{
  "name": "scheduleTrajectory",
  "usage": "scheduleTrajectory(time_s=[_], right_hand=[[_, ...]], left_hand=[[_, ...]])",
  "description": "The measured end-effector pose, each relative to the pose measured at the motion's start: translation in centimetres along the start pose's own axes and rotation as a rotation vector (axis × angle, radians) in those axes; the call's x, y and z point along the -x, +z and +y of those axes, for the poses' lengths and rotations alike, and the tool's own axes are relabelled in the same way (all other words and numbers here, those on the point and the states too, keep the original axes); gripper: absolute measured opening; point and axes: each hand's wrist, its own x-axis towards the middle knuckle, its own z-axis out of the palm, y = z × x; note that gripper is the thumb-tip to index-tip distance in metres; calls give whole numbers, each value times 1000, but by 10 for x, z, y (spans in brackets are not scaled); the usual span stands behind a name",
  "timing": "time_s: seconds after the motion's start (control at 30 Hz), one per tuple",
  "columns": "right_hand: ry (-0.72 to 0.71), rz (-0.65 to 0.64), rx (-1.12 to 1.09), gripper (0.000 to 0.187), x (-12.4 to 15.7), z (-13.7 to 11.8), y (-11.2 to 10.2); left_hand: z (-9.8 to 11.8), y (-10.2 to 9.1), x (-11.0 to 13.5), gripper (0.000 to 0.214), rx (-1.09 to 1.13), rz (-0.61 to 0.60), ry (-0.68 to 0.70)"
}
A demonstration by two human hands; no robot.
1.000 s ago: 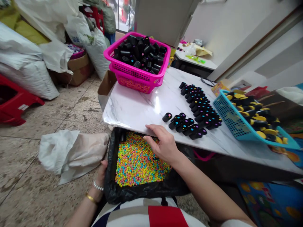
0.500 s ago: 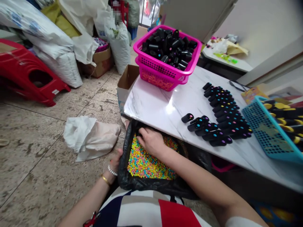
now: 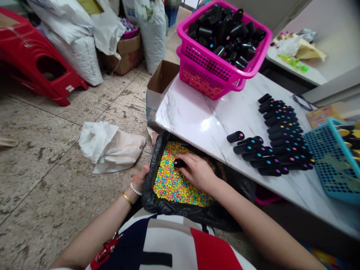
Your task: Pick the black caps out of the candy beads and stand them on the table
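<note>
A tray lined with black plastic (image 3: 150, 200) sits against my front, filled with small yellow, pink, blue and orange beads (image 3: 174, 187). My right hand (image 3: 199, 171) is over the beads, its fingers closed round a small black cylinder (image 3: 180, 164) with a pink dot at its end. The cylinder lies tilted on its side, low over the beads. At the tray's left side my left hand (image 3: 141, 181) grips the edge; most of its fingers are hidden. Rows of similar black cylinders (image 3: 284, 131) with coloured dots lie on the white table, and a single one (image 3: 235, 136) lies nearer.
A pink basket (image 3: 208, 84) heaped with black cylinders stands on the marbled white table (image 3: 194, 116). A blue basket (image 3: 323, 165) is at the right. A cardboard box (image 3: 161, 77), white bag (image 3: 112, 146), and red stool (image 3: 42, 56) are on the floor.
My right hand has moved right and back across the beads, and the cylinder in it now shows clearly. The cylinder nearest on the table shows a pink dot instead of yellow. The view has shifted.
</note>
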Motion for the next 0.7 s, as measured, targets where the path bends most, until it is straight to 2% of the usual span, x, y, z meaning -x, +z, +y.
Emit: scheduleTrajectory(time_s=[0.13, 0.23, 0.33, 0.53, 0.6, 0.7], right_hand=[[60, 49, 290, 33, 24, 7, -1], [9, -24, 343, 32, 22, -1, 6], [-19, -36, 132, 33, 21, -12, 8], [172, 61, -691, 26, 44, -15, -11], [231, 79, -789, 29, 50, -12, -14], [215, 58, -668, 34, 52, -4, -13]], left_hand=[[2, 7, 0, 81, 12, -9, 4], [3, 13, 0, 78, 3, -16, 13], [3, 15, 1, 74, -6, -11, 33], [2, 8, 2, 81, 2, 64, -1], [1, 5, 1, 82, 1, 69, -32], [0, 1, 0, 79, -14, 73, -69]])
